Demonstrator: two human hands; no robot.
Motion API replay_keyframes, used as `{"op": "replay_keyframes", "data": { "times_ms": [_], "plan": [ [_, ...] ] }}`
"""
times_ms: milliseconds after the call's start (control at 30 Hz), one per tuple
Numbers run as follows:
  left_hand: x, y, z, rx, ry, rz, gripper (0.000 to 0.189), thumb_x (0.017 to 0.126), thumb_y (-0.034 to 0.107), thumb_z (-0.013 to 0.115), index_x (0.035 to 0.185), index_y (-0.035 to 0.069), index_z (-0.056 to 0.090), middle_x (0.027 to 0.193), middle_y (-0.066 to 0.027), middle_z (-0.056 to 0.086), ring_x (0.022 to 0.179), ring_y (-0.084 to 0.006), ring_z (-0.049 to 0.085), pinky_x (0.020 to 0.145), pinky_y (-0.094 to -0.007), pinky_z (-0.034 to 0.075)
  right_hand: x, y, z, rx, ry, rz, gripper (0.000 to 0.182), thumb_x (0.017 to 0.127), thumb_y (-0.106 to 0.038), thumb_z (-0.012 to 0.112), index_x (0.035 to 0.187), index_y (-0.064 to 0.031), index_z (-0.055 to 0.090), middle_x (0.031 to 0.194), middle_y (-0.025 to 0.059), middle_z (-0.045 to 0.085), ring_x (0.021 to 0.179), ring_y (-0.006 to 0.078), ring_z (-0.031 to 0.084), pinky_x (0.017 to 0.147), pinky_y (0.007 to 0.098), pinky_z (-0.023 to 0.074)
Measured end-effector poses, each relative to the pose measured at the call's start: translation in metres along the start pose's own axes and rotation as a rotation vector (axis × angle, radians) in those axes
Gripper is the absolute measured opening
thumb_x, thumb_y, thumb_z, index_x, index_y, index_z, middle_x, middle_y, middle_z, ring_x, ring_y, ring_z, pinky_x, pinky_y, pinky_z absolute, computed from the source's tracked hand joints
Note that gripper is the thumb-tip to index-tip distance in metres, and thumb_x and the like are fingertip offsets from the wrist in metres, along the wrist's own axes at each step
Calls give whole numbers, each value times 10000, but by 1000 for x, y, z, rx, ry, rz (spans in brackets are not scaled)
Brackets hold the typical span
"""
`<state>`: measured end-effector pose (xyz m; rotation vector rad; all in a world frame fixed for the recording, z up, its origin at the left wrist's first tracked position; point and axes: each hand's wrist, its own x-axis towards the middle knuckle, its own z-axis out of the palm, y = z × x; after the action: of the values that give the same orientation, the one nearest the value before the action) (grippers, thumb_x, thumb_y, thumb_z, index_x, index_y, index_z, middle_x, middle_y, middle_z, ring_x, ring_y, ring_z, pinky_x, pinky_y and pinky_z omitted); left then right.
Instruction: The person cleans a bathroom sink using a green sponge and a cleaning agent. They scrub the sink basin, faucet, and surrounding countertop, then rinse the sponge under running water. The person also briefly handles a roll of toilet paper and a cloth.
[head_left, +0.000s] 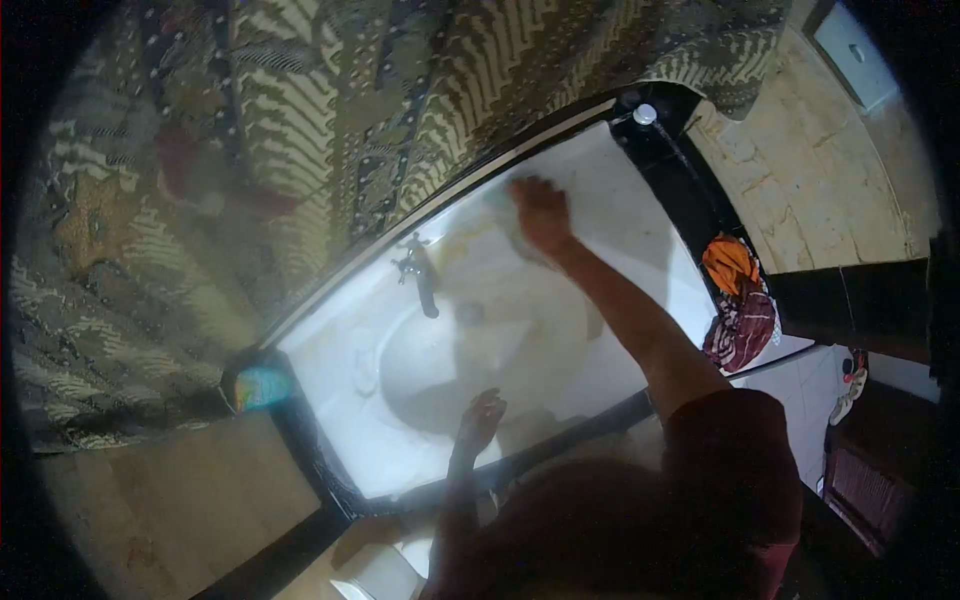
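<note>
A white washbasin (341, 420) with a rounded bowl is set between black counter edges. From its back side stands a metal tap (426, 289) with cross-shaped handles. My right hand (541, 214) reaches across to the far right part of the basin, fingers down near its back edge. A blurred pale greenish patch (498, 196) lies beside those fingers; whether it is something held, I cannot tell. Over the front of the bowl hovers my left hand (484, 416), loosely curled, with nothing seen in it. A dark drain (470, 312) shows faintly beyond the tap spout.
Patterned cloth (300, 150) hangs behind the basin. An orange cloth (729, 262) and a maroon checked cloth (746, 330) lie bunched on the right edge. A round white-topped item (644, 115) stands at the far right corner, a turquoise packet (262, 388) at the left corner.
</note>
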<state>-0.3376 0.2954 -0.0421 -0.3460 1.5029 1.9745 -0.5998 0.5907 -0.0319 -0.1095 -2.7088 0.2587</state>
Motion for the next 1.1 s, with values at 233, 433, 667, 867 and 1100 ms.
{"op": "replay_keyframes", "data": {
  "times_ms": [233, 433, 667, 867, 1100],
  "plan": [
    [-7, -9, -23, 745, 168, 38, 354, 864, 263, 536, 1131, 31, 555, 1049, -139, 597, 967, -212, 562, 885, -334, 431, -13, 1, 24, 39, 173, 86, 357, 773, -96, 490, 1128, -105, 523, 1010, 148, 533, 924, 312, 514, 784, 452, 414],
    [32, 19, 19, 762, 30, 145, 276, 870, 182, 564, 1119, 64, 559, 1128, -110, 569, 969, -216, 583, 827, -330, 467, -38, -70, 36, 430, 54, -314, 393, 790, -91, 475, 1181, -103, 513, 1079, 201, 521, 991, 340, 510, 859, 487, 384],
    [3, 10, -56, 634, 102, 282, 276, 891, 188, 540, 1134, 58, 552, 1121, -109, 579, 954, -241, 593, 814, -354, 479, -29, 16, -20, 169, 20, -63, 381, 738, -60, 544, 1099, -176, 585, 1101, 69, 582, 1053, 243, 514, 966, 441, 303],
    [-39, 44, -27, 887, 286, 10, 325, 889, 234, 552, 1163, 60, 544, 1061, -136, 595, 944, -244, 587, 802, -342, 478, -15, 109, -23, 324, 110, 156, 446, 708, -14, 557, 1126, -165, 590, 1091, 88, 593, 1083, 254, 509, 934, 458, 311],
    [1, -11, -36, 412, -11, 195, 393, 900, 285, 545, 1218, 61, 490, 1045, -107, 583, 965, -190, 559, 831, -321, 455, -17, 78, 7, 190, 77, 144, 529, 659, -8, 566, 1161, -176, 564, 1057, 176, 558, 1067, 350, 454, 933, 512, 291]
  ]
}}
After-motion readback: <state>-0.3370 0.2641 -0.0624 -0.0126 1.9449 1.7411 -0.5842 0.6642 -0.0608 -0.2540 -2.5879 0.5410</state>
